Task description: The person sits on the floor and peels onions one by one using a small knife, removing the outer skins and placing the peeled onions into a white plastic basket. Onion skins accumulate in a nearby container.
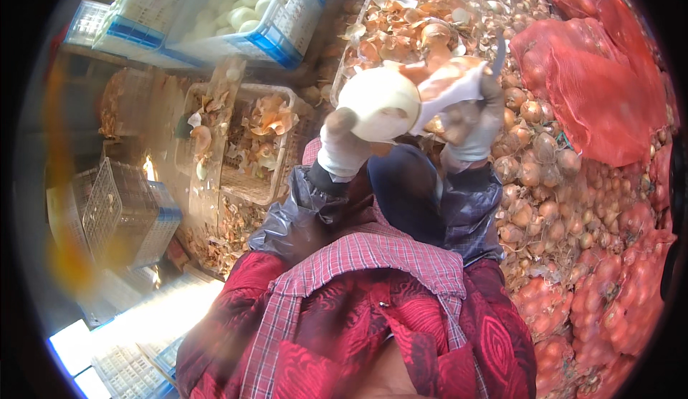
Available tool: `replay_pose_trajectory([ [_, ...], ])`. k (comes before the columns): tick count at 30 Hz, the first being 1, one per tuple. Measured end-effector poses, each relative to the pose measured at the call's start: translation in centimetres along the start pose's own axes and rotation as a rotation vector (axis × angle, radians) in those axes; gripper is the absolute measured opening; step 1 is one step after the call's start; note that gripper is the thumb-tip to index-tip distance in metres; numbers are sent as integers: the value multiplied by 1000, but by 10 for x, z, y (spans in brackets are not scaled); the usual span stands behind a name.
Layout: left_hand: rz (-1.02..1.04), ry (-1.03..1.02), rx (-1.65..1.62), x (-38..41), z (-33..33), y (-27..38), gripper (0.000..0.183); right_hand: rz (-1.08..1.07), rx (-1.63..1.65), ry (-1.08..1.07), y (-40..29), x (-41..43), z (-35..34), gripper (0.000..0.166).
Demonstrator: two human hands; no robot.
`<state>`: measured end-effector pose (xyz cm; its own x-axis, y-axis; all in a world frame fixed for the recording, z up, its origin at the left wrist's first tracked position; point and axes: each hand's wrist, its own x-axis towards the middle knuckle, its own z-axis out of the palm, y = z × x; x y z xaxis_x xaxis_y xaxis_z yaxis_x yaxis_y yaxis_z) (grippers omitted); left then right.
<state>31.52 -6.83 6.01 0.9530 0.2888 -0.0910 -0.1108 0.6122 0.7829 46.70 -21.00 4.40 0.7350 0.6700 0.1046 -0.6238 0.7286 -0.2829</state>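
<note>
My left hand [344,136], in a whitish glove, holds a large peeled onion [379,103] with a pale, smooth surface and a brownish patch low on it. My right hand [473,117], gloved too, is closed around a knife, whose blade [499,55] points up past the fingers. A strip of onion skin [451,84], brown outside and white inside, spreads between the peeled onion and my right hand. Both hands are above a tray of onion skins [339,68]. Motion blurs the fingers.
A blue and white crate [285,28] of peeled onions stands at the upper left. Below it, a plastic basket [252,189] holds skins, with a wooden board [215,146] across it. Unpeeled onions [529,173] cover the right side, beside red mesh sacks [591,93]. Stacked crates [123,211] stand left.
</note>
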Motion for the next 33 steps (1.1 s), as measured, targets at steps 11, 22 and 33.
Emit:
replay_pose_trajectory([
  [11, -76, -66, -249, 11, -53, 3, 96, -15, -1730, 404, -40, 85, -41, 44],
  [22, -75, 15, -38, 3, -45, 5, 88, -287, -2062, -511, -13, -45, 21, 22],
  [33, 10, -33, 294, 11, -26, 23, 90, 556, -1091, 251, 7, -39, 28, 13],
])
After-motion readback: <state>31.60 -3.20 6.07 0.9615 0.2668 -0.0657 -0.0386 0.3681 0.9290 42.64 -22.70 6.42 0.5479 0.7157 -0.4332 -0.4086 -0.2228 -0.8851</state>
